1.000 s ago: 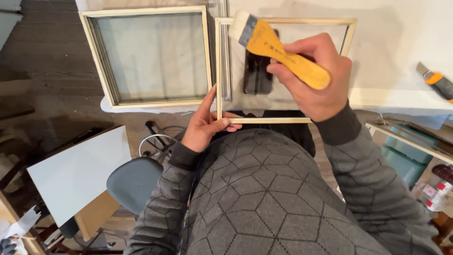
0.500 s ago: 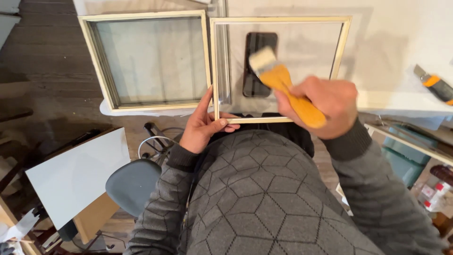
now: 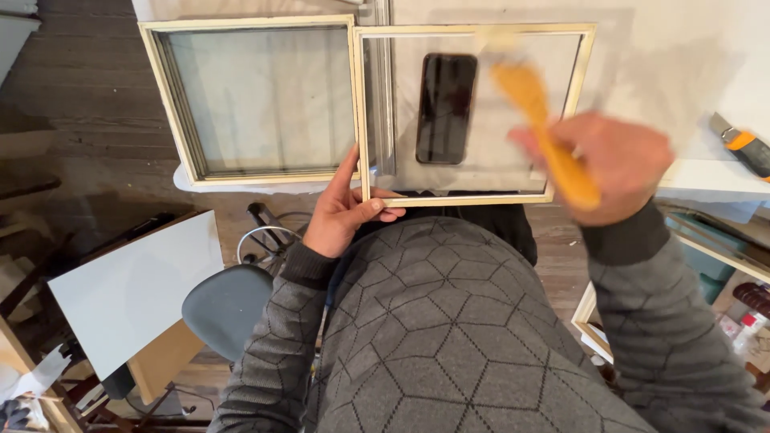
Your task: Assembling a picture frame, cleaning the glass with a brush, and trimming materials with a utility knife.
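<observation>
**Wooden frame brushed on table edge, left hand steadying**

Grey-sleeved arms nearest the camera. Left hand (image 3: 345, 212) at the frame's 7 o'clock corner: fingers curled under the bottom rail, thumb up along the left rail, a partly closed pinch on the frame (image 3: 473, 196). Right hand (image 3: 613, 164) at 3 o'clock of the frame, fist wrapped around the yellow handle of a brush (image 3: 533, 100); hand and brush are motion-blurred, bristles up near the top rail at 1 o'clock. Whether the bristles touch the surface cannot be told.

Frame lies flat on the white table (image 3: 690, 72), bottom rail overhanging the near edge. Phone (image 3: 445, 108) shows dark inside the frame, left of centre; under or on a pane, unclear. Second frame (image 3: 253, 100) sits just beside at 9 o'clock, rails touching or nearly so.

Doing it well, judged: keep the left pinch firm so the frame doesn't slide off the edge, keep strokes along the rails, keep bristles off the phone and the neighbour frame.

Far right at 3 o'clock: knife (image 3: 742, 144) with orange grip, well apart.
</observation>
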